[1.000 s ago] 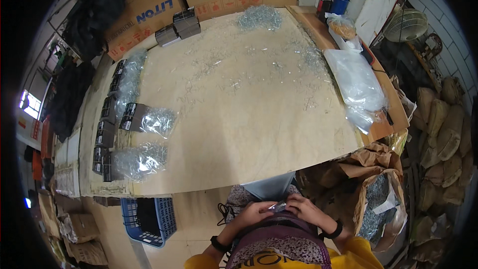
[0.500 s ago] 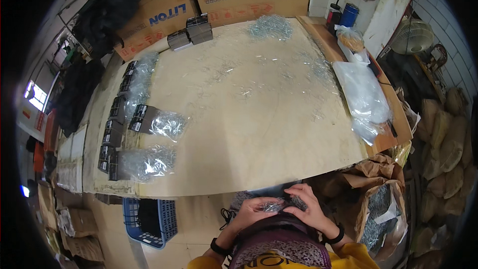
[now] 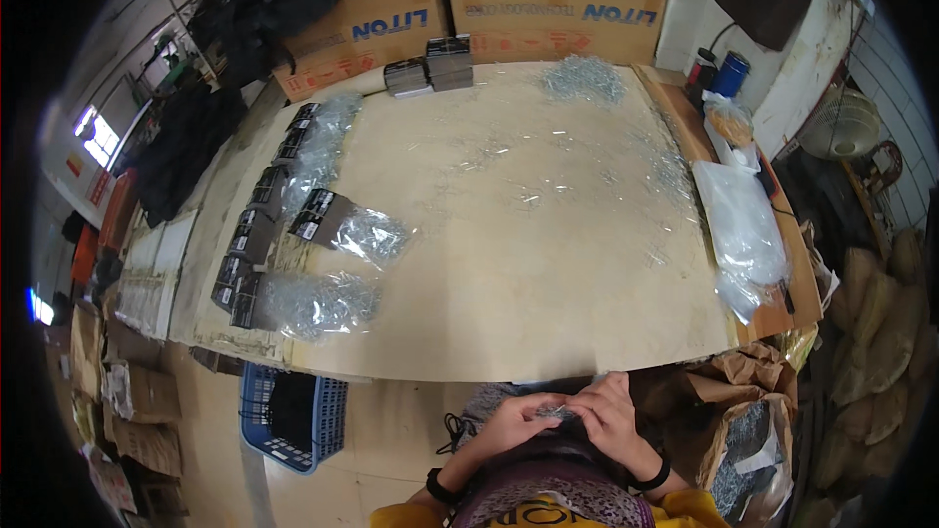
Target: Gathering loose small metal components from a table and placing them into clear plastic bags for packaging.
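In front of my waist, just below the table's near edge, my two hands meet around a small bunch of thin silvery metal pins point(image 3: 555, 413). My left hand point(image 3: 514, 423) is closed around the bunch from the left, its thumb and fingertips toward the middle. The fingers of my right hand point(image 3: 611, 420) are bent and press on the bunch from the other side. Whether clear plastic wraps the pins cannot be made out. Part of a pale, shiny thing shows behind my hands at the table edge, mostly hidden.
The wooden table point(image 3: 548, 284) has loose pins scattered and a pile of pins point(image 3: 584, 78) at the back. Clear bags with dark header cards point(image 3: 318, 215) line its left side. Plastic bags point(image 3: 740, 230) lie at right. A blue basket point(image 3: 331, 420) and an open paper sack point(image 3: 748, 440) stand below.
My hands have come together; the right fingers, apart and raised before, now close on the bunch beside the left. The view has turned, so the table appears shifted to the right.
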